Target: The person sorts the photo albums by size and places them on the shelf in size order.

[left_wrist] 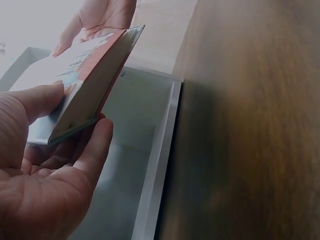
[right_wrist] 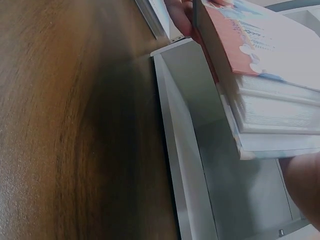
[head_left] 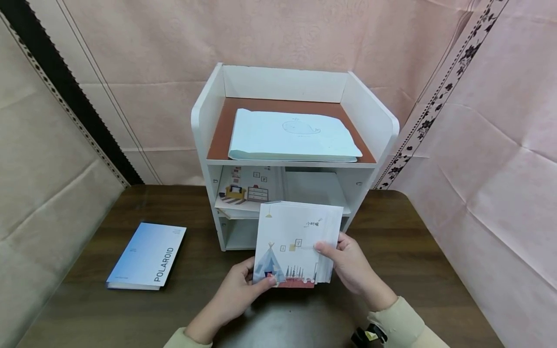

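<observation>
A thick white photo album [head_left: 300, 227] with a blue tent and a red strip on its cover is held in front of the shelf. My left hand [head_left: 235, 292] grips its lower left corner, thumb on the cover and fingers beneath, as the left wrist view shows. At its right edge my right hand [head_left: 354, 270] pinches it, thumb on the cover. Layered page edges [right_wrist: 275, 110] show in the right wrist view. Behind it stands a white shelf unit [head_left: 376, 121]. A similar illustrated album [head_left: 243, 186] lies in its middle compartment.
A pale blue book [head_left: 291, 135] with a whale drawing lies on the shelf's brown top. To the left, a blue POLAROID album [head_left: 145, 253] rests on the dark wooden table [head_left: 87, 314]. Pale pink cloth [head_left: 283, 29] hangs behind and at the sides.
</observation>
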The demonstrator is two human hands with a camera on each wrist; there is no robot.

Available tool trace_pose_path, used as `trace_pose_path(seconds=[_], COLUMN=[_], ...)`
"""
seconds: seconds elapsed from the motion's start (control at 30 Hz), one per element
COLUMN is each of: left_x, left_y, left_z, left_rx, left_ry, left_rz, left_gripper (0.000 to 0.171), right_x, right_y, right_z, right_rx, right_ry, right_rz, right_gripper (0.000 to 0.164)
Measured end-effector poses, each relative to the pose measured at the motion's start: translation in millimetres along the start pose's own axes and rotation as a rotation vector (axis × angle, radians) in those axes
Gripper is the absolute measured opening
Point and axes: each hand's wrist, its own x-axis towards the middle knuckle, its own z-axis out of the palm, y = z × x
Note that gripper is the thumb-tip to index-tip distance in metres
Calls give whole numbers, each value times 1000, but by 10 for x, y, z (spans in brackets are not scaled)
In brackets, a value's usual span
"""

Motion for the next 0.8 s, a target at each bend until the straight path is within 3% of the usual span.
trace_pose_path(seconds=[0.4, 0.63, 0.8], left_x=[-6, 0, 40], left_y=[20, 57, 97], left_z=[91, 108, 137], left_rx=[-5, -33, -58], left_ry=[27, 33, 68], left_rz=[1, -8, 6], left_gripper=[40, 38, 39], right_x=[-3, -3, -13], right_y=[-48, -53, -35], right_z=[3, -9, -24], right_rx=[-19, 7, -33], right_ry=[31, 8, -12], right_rz=[31, 24, -7], right_gripper=[49, 50, 47])
